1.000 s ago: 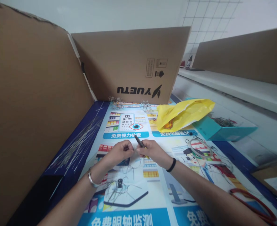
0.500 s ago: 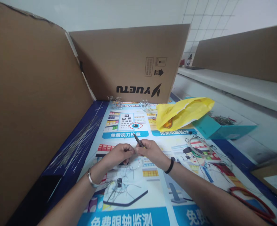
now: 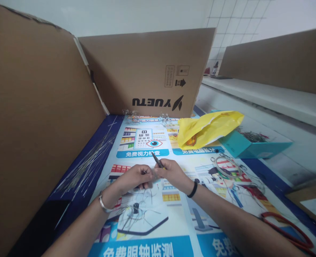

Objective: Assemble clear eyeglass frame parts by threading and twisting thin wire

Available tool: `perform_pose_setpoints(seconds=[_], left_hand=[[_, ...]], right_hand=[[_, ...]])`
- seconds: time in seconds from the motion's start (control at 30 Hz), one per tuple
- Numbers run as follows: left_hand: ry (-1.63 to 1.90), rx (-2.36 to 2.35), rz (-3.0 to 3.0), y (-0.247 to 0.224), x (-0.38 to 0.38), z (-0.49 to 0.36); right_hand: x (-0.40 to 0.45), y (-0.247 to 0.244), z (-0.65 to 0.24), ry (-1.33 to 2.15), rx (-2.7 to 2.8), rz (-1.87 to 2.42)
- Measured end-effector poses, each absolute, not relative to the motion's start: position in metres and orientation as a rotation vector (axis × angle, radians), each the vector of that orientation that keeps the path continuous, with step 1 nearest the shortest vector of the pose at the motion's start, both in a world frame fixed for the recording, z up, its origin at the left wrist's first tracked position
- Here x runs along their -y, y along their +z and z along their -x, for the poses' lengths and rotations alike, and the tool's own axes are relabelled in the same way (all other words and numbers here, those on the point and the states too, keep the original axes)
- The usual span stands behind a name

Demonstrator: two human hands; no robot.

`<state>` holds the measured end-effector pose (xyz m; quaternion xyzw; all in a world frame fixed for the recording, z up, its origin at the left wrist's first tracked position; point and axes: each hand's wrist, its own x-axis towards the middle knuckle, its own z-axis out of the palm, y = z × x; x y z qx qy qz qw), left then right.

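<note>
My right hand (image 3: pixel 171 173) is closed round a dark, pointed tool (image 3: pixel 157 160), its tip angled up and to the left. Beside it, nearly touching, my left hand (image 3: pixel 139 177) has its fingers pinched together; what they hold is too small to make out. Below the hands, thin wires (image 3: pixel 144 214) spread over the printed sheet (image 3: pixel 179 228), with a small black piece (image 3: pixel 136 207) among them.
Long thin rods (image 3: pixel 87 166) lie at the left. Behind stands a cardboard panel (image 3: pixel 147 71). A yellow bag (image 3: pixel 214 126) leans on a teal box (image 3: pixel 262 149) of wire pieces. Coiled wire (image 3: pixel 227 167) and a red loop (image 3: pixel 289 228) lie at the right.
My two hands have moved very slightly apart, the left one a little to the left. The tool stays in my right hand.
</note>
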<state>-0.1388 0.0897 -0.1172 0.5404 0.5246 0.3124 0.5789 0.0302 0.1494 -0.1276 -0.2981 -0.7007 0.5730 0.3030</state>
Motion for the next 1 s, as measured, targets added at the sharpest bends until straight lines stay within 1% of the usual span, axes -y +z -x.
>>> perform_pose_setpoints(seconds=[0.4, 0.8, 1.0], left_hand=[[0.843, -1.214, -1.167, -0.1192, -0.0896, 0.1349], [0.921, -1.195, -1.056, -0.1226, -0.0874, 0.1341], [0.914, -1.190, -1.061, -0.1210, -0.0868, 0.1341]], right_hand=[[-0.1487, -0.1283, -0.0295, 1.641, 1.809, 0.737], [-0.1455, -0.1306, -0.0262, 1.628, 1.719, 0.796], [-0.1440, -0.1280, -0.0261, 1.646, 1.713, 0.757]])
